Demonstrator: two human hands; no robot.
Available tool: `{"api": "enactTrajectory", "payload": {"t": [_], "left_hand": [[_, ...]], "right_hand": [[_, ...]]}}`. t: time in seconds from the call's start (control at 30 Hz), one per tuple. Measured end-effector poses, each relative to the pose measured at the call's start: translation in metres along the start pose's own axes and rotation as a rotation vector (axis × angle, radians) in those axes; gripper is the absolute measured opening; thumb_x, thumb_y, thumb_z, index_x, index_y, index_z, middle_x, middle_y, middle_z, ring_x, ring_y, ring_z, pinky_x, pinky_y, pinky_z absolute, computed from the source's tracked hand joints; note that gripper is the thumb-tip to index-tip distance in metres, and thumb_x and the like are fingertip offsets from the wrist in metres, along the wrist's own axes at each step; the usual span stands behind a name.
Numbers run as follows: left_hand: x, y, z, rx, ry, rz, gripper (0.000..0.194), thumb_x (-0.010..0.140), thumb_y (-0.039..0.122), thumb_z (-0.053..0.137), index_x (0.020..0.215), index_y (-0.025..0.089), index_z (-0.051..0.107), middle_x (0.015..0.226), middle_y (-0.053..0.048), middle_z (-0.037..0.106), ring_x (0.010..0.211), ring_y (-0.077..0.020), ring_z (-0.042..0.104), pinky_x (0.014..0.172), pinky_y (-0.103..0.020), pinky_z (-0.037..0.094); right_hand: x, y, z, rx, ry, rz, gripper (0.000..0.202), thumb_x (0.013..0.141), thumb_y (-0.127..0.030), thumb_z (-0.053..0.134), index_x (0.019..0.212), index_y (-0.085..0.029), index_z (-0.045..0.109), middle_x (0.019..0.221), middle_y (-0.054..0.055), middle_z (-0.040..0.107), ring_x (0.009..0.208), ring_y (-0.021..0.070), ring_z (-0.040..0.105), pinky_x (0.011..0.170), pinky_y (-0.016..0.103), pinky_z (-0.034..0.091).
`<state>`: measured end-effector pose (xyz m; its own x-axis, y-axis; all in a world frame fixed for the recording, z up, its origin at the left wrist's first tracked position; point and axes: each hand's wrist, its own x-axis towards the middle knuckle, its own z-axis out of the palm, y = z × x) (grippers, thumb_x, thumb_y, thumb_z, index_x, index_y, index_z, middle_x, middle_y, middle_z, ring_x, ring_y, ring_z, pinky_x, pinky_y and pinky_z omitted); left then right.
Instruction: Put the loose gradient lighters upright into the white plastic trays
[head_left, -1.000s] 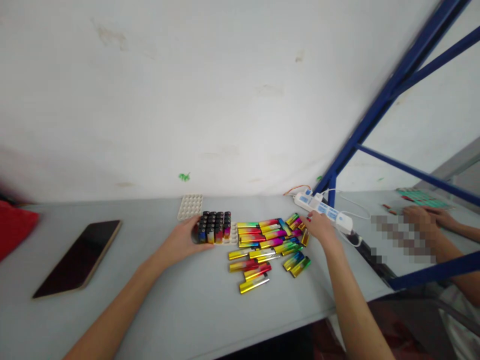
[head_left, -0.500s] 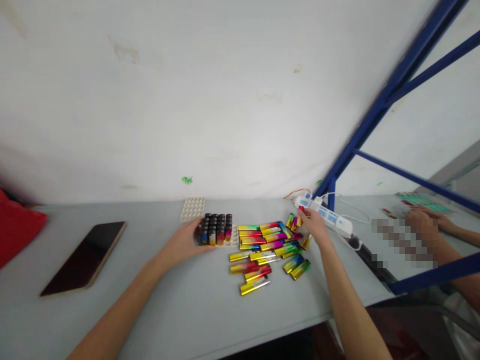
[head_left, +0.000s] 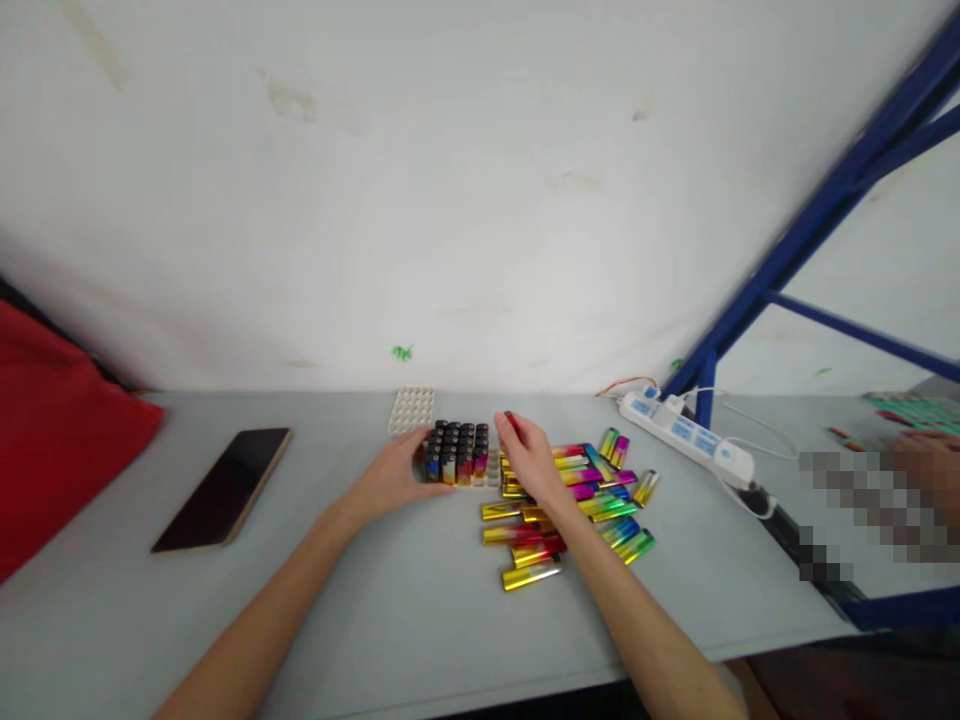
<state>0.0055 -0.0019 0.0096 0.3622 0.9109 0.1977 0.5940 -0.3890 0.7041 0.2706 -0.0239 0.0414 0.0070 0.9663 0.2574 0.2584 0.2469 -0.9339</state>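
Observation:
My left hand (head_left: 397, 475) wraps the left side of a white tray (head_left: 491, 480) and the standing pieces in it, thumb along the front. In that tray stand several black-topped tubes (head_left: 459, 450) in tight rows, with shiny coloured sides. At the tray's right end my right hand (head_left: 529, 460) is closed on a shiny tube (head_left: 512, 424) whose dark red end sticks up; the hand hides the rest of it. Under and beside my right wrist lies a loose pile of shiny gradient-coloured tubes (head_left: 532, 575), many with yellow ends.
A second white holed tray (head_left: 411, 410) lies behind, near the wall. To the left are a dark tablet-like device (head_left: 225, 490) and a red cloth (head_left: 67, 430). A white power strip (head_left: 686, 435) with cables and a blue metal frame (head_left: 780, 260) stand right. Beyond, a person's hand (head_left: 934, 470) shows.
My right hand has moved left from the pile's far right to the tray's right end, carrying a shiny tube. My left hand stays at the tray. The view has shifted.

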Motion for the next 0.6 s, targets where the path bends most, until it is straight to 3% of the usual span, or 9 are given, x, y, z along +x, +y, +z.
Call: {"api": "enactTrajectory", "payload": {"t": [0.13,0.3,0.5,0.6], "left_hand": [[0.000,0.002,-0.001,-0.007,-0.018,0.017,0.084,0.069,0.065,0.099,0.138,0.023,0.076,0.140,-0.015,0.087,0.130,-0.0447,0.082,0.119,-0.056,0.064],[0.000,0.004,-0.001,0.003,0.008,0.033,0.083,0.069,0.065,0.099,0.136,0.022,0.077,0.136,-0.015,0.088,0.123,-0.0452,0.084,0.108,-0.051,0.069],[0.000,0.002,-0.001,0.021,0.004,0.028,0.091,0.068,0.066,0.099,0.142,0.020,0.074,0.143,-0.017,0.086,0.132,-0.0472,0.081,0.117,-0.056,0.065],[0.000,0.001,0.000,0.022,-0.003,0.033,0.088,0.070,0.066,0.098,0.141,0.019,0.074,0.142,-0.017,0.086,0.132,-0.0469,0.081,0.117,-0.055,0.066]], "right_hand": [[-0.022,-0.003,0.010,-0.126,-0.015,-0.031,0.066,0.105,-0.082,0.054,0.068,-0.028,0.044,0.063,-0.004,0.044,0.065,0.0166,0.041,0.064,0.032,0.033],[-0.026,-0.001,0.009,-0.178,0.022,-0.017,0.064,0.104,-0.078,0.055,0.065,-0.029,0.041,0.060,-0.005,0.041,0.063,0.0163,0.038,0.064,0.033,0.030],[-0.028,0.006,0.008,-0.244,0.039,0.027,0.046,0.100,-0.054,0.057,0.064,-0.029,0.041,0.059,-0.005,0.043,0.063,0.0161,0.037,0.064,0.033,0.026],[-0.030,0.006,0.008,-0.257,0.027,0.011,0.043,0.099,-0.050,0.058,0.066,-0.029,0.040,0.058,-0.006,0.043,0.062,0.0157,0.038,0.064,0.032,0.027]]}}
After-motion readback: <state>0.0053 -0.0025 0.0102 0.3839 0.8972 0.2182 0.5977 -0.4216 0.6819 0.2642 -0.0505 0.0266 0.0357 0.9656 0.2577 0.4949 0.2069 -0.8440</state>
